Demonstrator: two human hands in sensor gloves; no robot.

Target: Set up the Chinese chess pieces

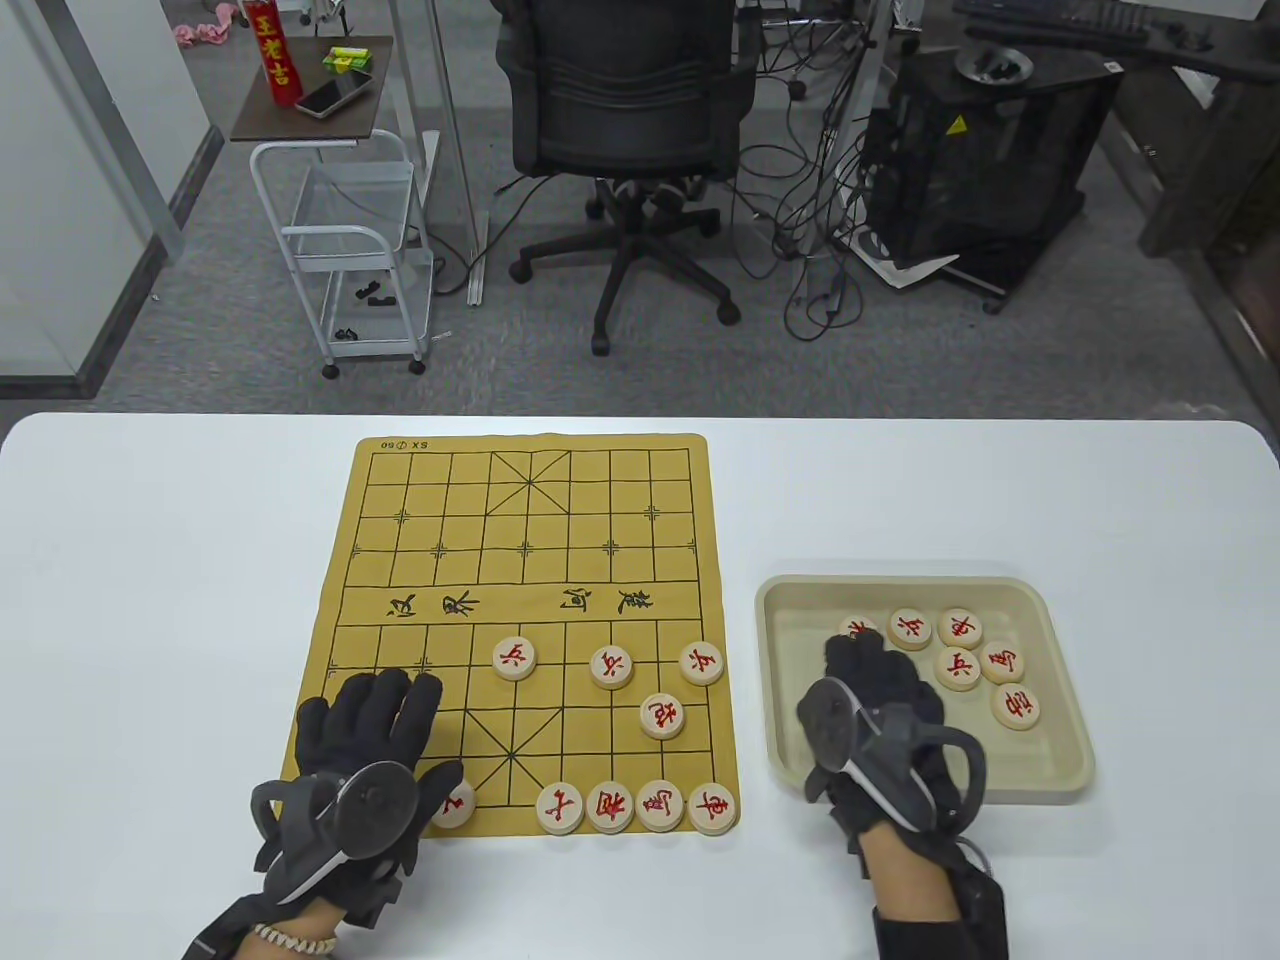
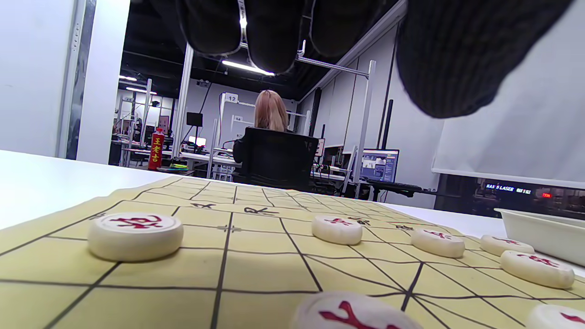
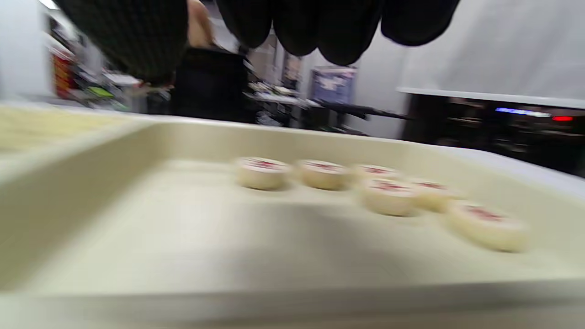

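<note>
The yellow chess board (image 1: 520, 560) lies mid-table. Cream round pieces with red characters stand on its near half: three in a row (image 1: 611, 667), one behind them (image 1: 662, 716), and several along the near edge (image 1: 609, 806). My left hand (image 1: 385, 700) hovers flat over the board's near-left corner, fingers straight, holding nothing. It partly covers one edge piece (image 1: 455, 806). Below its fingers (image 2: 274, 36) sits another piece (image 2: 135, 235). My right hand (image 1: 865, 665) reaches into the beige tray (image 1: 1060, 740) above several loose pieces (image 1: 957, 668). Its fingers (image 3: 338, 32) hang empty.
The tray stands right of the board, its near-left floor (image 3: 183, 237) bare. White table (image 1: 160, 600) surrounds both. Beyond the far edge are an office chair (image 1: 620, 110), a white cart (image 1: 345, 250) and a black box with cables (image 1: 980, 150).
</note>
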